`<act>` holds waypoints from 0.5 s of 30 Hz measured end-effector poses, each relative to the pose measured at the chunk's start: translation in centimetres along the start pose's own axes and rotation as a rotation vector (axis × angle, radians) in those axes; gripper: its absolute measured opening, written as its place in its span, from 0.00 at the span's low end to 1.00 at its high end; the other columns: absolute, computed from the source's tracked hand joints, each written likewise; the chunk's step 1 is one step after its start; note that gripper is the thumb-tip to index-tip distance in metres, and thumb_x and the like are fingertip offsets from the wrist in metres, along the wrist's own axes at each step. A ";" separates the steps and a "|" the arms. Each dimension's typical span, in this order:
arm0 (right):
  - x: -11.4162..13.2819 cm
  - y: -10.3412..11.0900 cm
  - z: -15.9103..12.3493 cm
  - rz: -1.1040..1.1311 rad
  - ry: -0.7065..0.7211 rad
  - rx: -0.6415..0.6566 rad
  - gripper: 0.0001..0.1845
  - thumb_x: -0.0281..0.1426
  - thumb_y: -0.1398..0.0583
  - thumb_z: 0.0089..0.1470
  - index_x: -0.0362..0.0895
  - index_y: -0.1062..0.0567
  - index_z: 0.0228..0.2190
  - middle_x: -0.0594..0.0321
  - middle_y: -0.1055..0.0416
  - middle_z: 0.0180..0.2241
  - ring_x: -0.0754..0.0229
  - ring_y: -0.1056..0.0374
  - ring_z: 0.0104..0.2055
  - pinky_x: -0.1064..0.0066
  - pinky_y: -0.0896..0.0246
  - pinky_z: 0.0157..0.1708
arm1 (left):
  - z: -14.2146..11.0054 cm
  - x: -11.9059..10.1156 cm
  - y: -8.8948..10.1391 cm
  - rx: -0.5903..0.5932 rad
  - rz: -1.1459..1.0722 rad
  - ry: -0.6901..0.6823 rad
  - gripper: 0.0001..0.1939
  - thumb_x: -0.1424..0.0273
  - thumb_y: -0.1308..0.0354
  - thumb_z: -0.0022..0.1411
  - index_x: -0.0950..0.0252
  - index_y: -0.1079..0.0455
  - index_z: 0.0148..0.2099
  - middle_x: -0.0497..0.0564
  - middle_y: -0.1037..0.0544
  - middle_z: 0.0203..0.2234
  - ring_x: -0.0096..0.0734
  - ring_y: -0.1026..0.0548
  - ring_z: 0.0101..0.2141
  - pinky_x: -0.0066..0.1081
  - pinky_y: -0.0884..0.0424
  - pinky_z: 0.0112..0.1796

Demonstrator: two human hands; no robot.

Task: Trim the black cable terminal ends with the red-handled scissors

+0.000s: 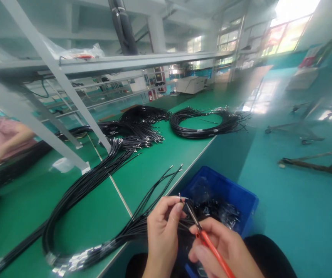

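Thumb and forefinger of my left hand (166,227) pinch the end of a black cable (180,199), its small pale tip pointing up. My right hand (216,245) is closed round a tool with red-orange handles (216,253) and slim metal jaws, pliers or cutters. Those jaws (192,214) reach up beside the pinched cable end; whether they touch it I cannot tell. Just left of my hands, a bundle of black cables (137,227) runs along the bench edge, several loose ends sticking up. Clear tape wraps the bundle's bend.
Below my hands stands a blue bin (248,197) with black scraps and clear plastic. On the green bench (96,220) lie a coiled cable bundle (194,133) and more cable heaps (142,116). A metal rack post (76,102) rises at left. Another person's arm (12,144) is far left.
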State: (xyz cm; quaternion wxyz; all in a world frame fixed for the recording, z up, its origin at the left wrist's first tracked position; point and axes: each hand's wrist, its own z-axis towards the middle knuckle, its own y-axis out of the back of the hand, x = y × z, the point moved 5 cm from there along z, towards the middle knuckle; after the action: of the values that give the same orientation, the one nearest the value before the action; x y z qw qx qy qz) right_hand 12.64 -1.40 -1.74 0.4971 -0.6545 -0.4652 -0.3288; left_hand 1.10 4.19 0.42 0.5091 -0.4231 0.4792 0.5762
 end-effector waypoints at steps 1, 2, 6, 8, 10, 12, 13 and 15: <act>-0.1 -0.1 0.1 0.010 -0.044 0.018 0.13 0.34 0.35 0.39 0.40 0.28 0.28 0.61 0.28 0.18 0.74 0.48 0.12 0.81 0.59 0.12 | -0.1 -0.1 -0.1 0.004 0.014 -0.012 0.05 0.72 0.44 0.57 0.64 0.27 0.34 0.48 0.25 0.27 0.27 0.28 0.25 0.26 0.31 0.29; -0.1 -0.2 0.3 0.019 -0.063 0.029 0.14 0.35 0.35 0.40 0.40 0.29 0.29 0.60 0.27 0.19 0.75 0.49 0.11 0.82 0.60 0.12 | -0.2 -0.3 -0.3 0.011 0.032 -0.023 0.05 0.72 0.44 0.57 0.64 0.27 0.33 0.48 0.26 0.27 0.28 0.28 0.25 0.26 0.31 0.30; 0.1 -0.3 1.2 0.047 -0.032 0.034 0.17 0.38 0.35 0.41 0.40 0.30 0.30 0.60 0.27 0.20 0.75 0.48 0.10 0.82 0.57 0.10 | -0.5 -0.6 -0.7 0.047 0.129 -0.067 0.05 0.73 0.45 0.58 0.64 0.28 0.32 0.47 0.27 0.25 0.30 0.28 0.28 0.27 0.32 0.32; 0.0 -0.2 1.5 0.048 -0.022 0.016 0.16 0.37 0.35 0.41 0.40 0.30 0.30 0.62 0.27 0.20 0.75 0.47 0.10 0.82 0.57 0.10 | -0.5 -0.6 -0.8 0.058 0.172 -0.080 0.05 0.73 0.45 0.58 0.64 0.28 0.32 0.48 0.27 0.25 0.30 0.28 0.28 0.26 0.33 0.32; -0.1 0.0 1.6 0.041 -0.027 -0.007 0.16 0.35 0.34 0.40 0.40 0.30 0.30 0.63 0.28 0.19 0.75 0.47 0.10 0.83 0.57 0.09 | -0.4 -0.5 -0.9 0.069 0.205 -0.084 0.06 0.73 0.46 0.59 0.64 0.28 0.32 0.48 0.27 0.25 0.30 0.28 0.28 0.26 0.33 0.31; -0.3 0.2 1.7 0.019 -0.054 -0.022 0.16 0.34 0.35 0.40 0.40 0.31 0.31 0.63 0.28 0.19 0.74 0.47 0.10 0.83 0.57 0.09 | -0.2 -0.4 -1.1 0.082 0.233 -0.088 0.06 0.72 0.46 0.59 0.64 0.28 0.32 0.48 0.27 0.25 0.31 0.28 0.28 0.26 0.33 0.31; -0.3 0.2 1.8 0.002 -0.065 -0.022 0.16 0.34 0.35 0.40 0.40 0.31 0.31 0.63 0.28 0.19 0.74 0.47 0.10 0.83 0.57 0.08 | -0.2 -0.3 -1.2 0.087 0.245 -0.092 0.07 0.72 0.47 0.59 0.64 0.28 0.32 0.48 0.27 0.25 0.31 0.28 0.28 0.26 0.33 0.31; -0.4 0.3 1.9 -0.039 -0.083 -0.012 0.17 0.35 0.35 0.41 0.39 0.31 0.32 0.64 0.28 0.19 0.74 0.47 0.09 0.83 0.57 0.07 | -0.1 -0.1 -1.3 0.092 0.265 -0.104 0.07 0.72 0.47 0.59 0.63 0.28 0.32 0.48 0.27 0.25 0.31 0.28 0.28 0.26 0.34 0.31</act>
State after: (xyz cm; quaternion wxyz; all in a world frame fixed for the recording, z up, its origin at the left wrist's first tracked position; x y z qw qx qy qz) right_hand 12.75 0.26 -2.76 0.4670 -0.6614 -0.4960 -0.3138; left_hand 2.42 4.10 0.37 0.4717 -0.3017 0.5298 0.6370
